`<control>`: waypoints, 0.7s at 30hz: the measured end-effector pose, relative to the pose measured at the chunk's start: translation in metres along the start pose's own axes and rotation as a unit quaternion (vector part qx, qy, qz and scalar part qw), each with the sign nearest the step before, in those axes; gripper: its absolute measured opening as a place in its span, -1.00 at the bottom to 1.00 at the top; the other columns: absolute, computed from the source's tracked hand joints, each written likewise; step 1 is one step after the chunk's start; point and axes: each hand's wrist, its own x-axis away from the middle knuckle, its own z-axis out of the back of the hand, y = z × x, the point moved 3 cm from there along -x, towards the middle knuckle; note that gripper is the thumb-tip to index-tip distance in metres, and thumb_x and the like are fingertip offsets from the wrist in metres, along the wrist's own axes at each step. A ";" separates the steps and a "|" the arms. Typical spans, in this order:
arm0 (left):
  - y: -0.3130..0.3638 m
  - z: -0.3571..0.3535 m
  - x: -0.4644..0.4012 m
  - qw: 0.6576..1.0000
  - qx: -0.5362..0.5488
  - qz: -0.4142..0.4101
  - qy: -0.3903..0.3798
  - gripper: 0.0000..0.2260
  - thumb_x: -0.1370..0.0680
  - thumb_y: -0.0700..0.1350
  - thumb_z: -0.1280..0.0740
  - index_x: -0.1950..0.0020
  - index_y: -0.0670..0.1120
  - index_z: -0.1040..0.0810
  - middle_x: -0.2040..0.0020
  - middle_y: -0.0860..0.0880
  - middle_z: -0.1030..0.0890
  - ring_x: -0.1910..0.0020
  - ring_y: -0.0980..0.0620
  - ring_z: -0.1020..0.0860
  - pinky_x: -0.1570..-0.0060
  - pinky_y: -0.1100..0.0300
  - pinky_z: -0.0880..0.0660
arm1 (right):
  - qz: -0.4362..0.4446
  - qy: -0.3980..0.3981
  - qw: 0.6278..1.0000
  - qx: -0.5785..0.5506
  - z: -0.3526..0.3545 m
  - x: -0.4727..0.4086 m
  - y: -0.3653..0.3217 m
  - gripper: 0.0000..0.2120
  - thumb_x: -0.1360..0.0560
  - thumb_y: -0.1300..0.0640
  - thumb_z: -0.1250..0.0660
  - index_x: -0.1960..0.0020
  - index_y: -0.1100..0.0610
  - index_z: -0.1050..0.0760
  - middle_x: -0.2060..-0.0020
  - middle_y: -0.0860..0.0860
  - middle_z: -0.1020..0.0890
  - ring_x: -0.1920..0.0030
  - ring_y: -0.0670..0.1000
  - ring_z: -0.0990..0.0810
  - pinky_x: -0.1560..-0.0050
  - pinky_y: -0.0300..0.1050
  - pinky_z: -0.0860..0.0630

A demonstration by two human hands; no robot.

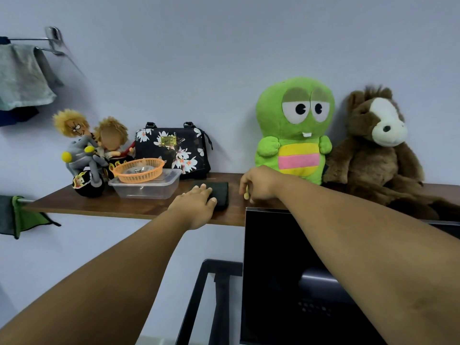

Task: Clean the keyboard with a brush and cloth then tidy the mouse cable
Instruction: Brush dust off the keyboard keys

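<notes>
Both my arms reach up to the wooden shelf (124, 207). My left hand (196, 202) lies flat, fingers spread, on the folded dark cloth (219, 192), just right of the clear plastic container (146, 186). My right hand (258, 183), right of the cloth and before the green plush toy (293, 130), curls around the brush (246, 194), only its pale tip showing.

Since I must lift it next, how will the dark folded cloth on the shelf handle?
The dark cloth lies flat and folded under the left hand, so it is probably soft, floppy and light. It may unfold when lifted.
</notes>
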 end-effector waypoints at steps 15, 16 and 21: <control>0.024 0.033 0.009 0.991 0.047 -0.043 0.114 -0.53 -0.65 0.11 0.02 -0.54 -0.02 -0.17 -0.57 -0.03 -0.13 -0.54 -0.04 -0.11 -0.47 -0.06 -0.11 | 0.006 0.292 0.944 -0.152 0.032 0.055 0.025 -0.87 -0.46 0.20 -0.43 0.01 0.05 -0.60 0.31 0.01 -0.63 0.19 0.05 -0.64 0.11 -0.14 -0.52; 0.029 0.035 0.011 0.988 0.051 -0.051 0.136 -0.53 -0.65 0.10 0.01 -0.53 -0.02 -0.20 -0.56 -0.03 -0.16 -0.53 -0.04 -0.13 -0.46 -0.05 -0.12 | 0.009 0.317 0.934 -0.167 0.035 0.062 0.029 -0.86 -0.46 0.19 -0.43 0.00 0.02 -0.61 0.31 0.01 -0.64 0.19 0.04 -0.65 0.08 -0.11 -0.53; 0.067 0.041 0.039 0.959 0.073 -0.100 0.256 -0.48 -0.58 0.12 0.00 -0.47 -0.08 -0.32 -0.50 -0.09 -0.31 -0.50 -0.06 -0.22 -0.42 -0.03 -0.18 | 0.022 0.424 0.856 -0.294 0.053 0.118 0.046 -0.80 -0.46 0.20 -0.44 0.01 -0.08 -0.59 0.32 -0.05 -0.64 0.26 -0.07 -0.65 0.10 -0.19 -0.56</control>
